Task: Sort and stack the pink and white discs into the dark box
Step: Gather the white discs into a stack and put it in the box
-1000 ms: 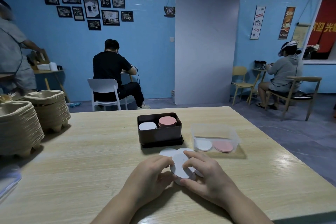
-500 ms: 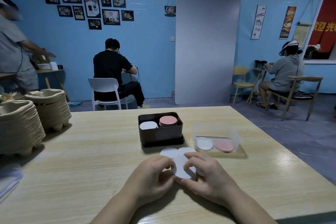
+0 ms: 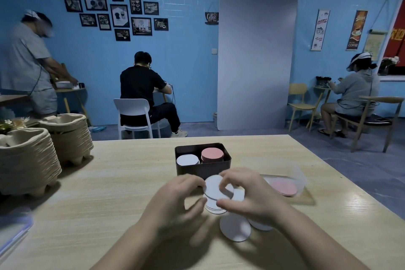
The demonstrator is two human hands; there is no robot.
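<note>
Both hands are raised above the table, holding a small stack of white discs [image 3: 215,189] between them. My left hand [image 3: 175,201] grips its left edge and my right hand [image 3: 252,197] pinches its top and right side. Below them a loose white disc [image 3: 235,228] lies on the table, with another white disc [image 3: 259,226] partly hidden under my right wrist. Just behind stands the dark box [image 3: 202,169], holding a white stack [image 3: 187,159] on its left and a taller pink stack [image 3: 212,154] on its right.
A clear plastic tub [image 3: 295,178] to the right of the box holds pink discs [image 3: 283,186]. Two piles of pulp trays [image 3: 28,160] stand at the table's left. A clear lid [image 3: 11,232] lies at the near left edge. People sit and stand beyond the table.
Both hands have lifted off the table with a stack of white discs, toward the dark box. Two loose white discs remain on the table below.
</note>
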